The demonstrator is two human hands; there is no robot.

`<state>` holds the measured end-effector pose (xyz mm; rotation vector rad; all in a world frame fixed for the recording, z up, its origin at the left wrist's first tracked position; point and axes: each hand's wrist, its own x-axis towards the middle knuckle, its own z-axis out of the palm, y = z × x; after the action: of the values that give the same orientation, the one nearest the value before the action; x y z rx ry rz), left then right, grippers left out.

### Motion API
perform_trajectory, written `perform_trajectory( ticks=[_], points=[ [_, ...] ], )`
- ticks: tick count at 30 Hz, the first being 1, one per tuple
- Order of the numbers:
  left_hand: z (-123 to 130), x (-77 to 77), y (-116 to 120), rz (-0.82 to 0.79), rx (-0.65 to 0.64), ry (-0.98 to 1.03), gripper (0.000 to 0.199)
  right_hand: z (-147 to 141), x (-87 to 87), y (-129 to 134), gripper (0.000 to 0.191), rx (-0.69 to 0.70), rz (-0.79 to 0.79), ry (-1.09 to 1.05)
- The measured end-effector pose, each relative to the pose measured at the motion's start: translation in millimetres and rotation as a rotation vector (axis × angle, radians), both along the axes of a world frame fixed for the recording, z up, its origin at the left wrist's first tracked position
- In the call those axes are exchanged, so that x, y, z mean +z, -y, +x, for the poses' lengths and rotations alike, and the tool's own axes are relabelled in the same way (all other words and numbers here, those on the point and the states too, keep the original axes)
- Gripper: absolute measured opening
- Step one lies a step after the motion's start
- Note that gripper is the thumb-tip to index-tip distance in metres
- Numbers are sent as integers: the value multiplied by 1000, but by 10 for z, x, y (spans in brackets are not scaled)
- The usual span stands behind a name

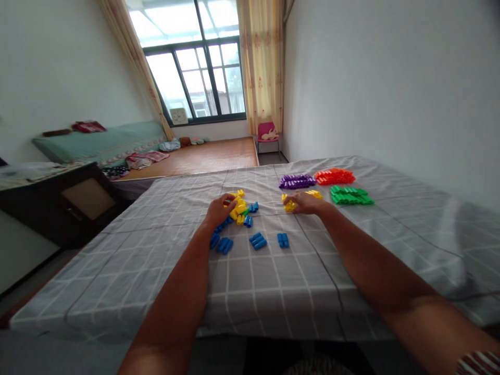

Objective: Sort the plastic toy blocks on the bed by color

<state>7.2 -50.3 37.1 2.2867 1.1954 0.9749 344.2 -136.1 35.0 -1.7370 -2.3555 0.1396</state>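
My left hand [222,209] is at the left edge of a loose heap of yellow pieces [239,207], its fingers curled against them; what it grips is too small to tell. Blue pieces [225,245] lie beside and below that heap, with a bit of green among the yellow. Over to the right, my right hand [305,202] has its fingers closed on yellow pieces [289,207] at the near side of a yellow group. Two small blue sets, one at the centre [258,241] and one further right [283,240], rest on the checked cloth nearer to me.
Purple pieces [297,181], orange-red pieces [335,176] and green pieces [351,195] lie in separate groups at the back right of the grey checked cloth [250,276]. A dark cabinet [58,208] stands left; a white wall rises right. A pink chair [267,130] is beyond.
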Motion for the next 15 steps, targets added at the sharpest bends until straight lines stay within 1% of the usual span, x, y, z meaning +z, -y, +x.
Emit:
perform_trajectory(
  ticks=[2,3,5,7,9,11,13,15],
  points=[
    [15,10,10,-16,-26,53,26,-42,-4,-8,36,-27,105,-37],
    [24,17,19,-23,-50,80,26,-92,-3,-13,34,-26,168,-93],
    [45,34,45,-20,-109,120,28,-265,-1,-17,30,4,268,-276],
    [71,54,82,7,-161,132,30,-523,-14,-6,32,90,301,-483],
    [100,67,124,29,-203,127,30,-820,-47,20,42,211,299,-619],
    [132,69,164,35,-243,111,31,-1090,-92,46,50,263,317,-672],
    [159,67,195,30,-281,86,33,-1274,-131,56,45,233,356,-685],
    [165,77,208,17,-312,52,34,-1326,-145,44,38,196,384,-670]
  ],
)
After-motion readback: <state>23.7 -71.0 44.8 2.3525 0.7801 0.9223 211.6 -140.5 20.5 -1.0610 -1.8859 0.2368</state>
